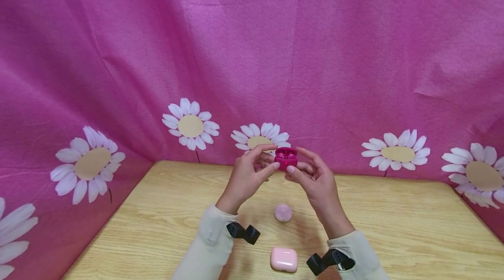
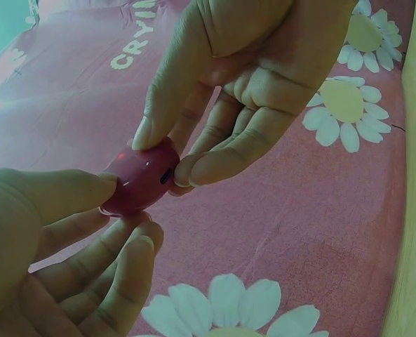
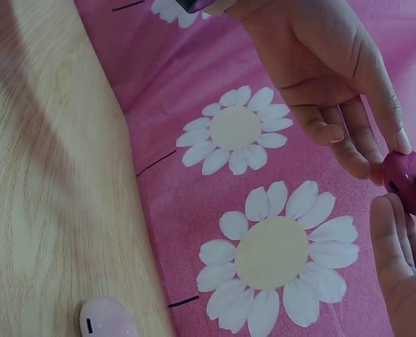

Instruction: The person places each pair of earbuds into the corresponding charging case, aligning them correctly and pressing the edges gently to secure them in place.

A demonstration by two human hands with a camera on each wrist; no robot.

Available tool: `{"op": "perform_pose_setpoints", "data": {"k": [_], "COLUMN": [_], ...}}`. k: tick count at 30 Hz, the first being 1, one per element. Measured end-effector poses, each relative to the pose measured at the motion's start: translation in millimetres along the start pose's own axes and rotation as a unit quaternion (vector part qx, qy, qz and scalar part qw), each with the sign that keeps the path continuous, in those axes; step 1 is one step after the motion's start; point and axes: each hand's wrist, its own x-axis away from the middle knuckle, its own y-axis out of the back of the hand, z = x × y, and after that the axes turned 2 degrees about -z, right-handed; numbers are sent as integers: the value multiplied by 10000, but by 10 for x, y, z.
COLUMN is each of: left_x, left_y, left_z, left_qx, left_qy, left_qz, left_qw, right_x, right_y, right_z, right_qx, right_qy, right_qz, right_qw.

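Observation:
A small magenta earbud case (image 1: 285, 162) is raised above the far part of the table, its lid tipped up and its hollow inside facing me. My left hand (image 1: 246, 176) pinches its left side between thumb and fingers, while my right hand (image 1: 320, 182) grips the right side. In the left wrist view a dark oval port shows on the smooth underside of the case (image 2: 143, 184). The right wrist view catches the case (image 3: 402, 184) at its right edge, between the fingertips of both hands. A round pale pink case (image 1: 283, 213) lies on the table below the hands.
Nearer to me on the wooden table (image 1: 157, 227) is a rounded rectangular light pink case (image 1: 284, 259), between my forearms. Behind the table hangs a magenta cloth (image 1: 315, 52) printed with white daisies. Black straps with camera mounts (image 1: 243, 232) sit on both wrists.

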Motion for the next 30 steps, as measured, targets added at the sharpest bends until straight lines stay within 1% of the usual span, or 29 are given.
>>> {"op": "perform_pose_setpoints", "data": {"k": [4, 12, 23, 30], "left_x": [3, 0, 10, 1], "left_y": [4, 9, 13, 19], "left_z": [1, 1, -4, -3], "left_qx": [-8, -53, -103, -29], "left_qy": [-46, -10, 77, -12], "left_qz": [-36, -3, 59, 60], "left_qw": [10000, 10000, 9999, 10000], "right_x": [0, 15, 18, 10], "right_y": [3, 27, 31, 26], "right_z": [6, 13, 15, 11], "right_qx": [88, 205, 519, 528], "right_qy": [-19, -39, -3, 78], "right_qz": [63, 170, 90, 108], "right_qw": [9999, 9996, 9986, 9985]}}
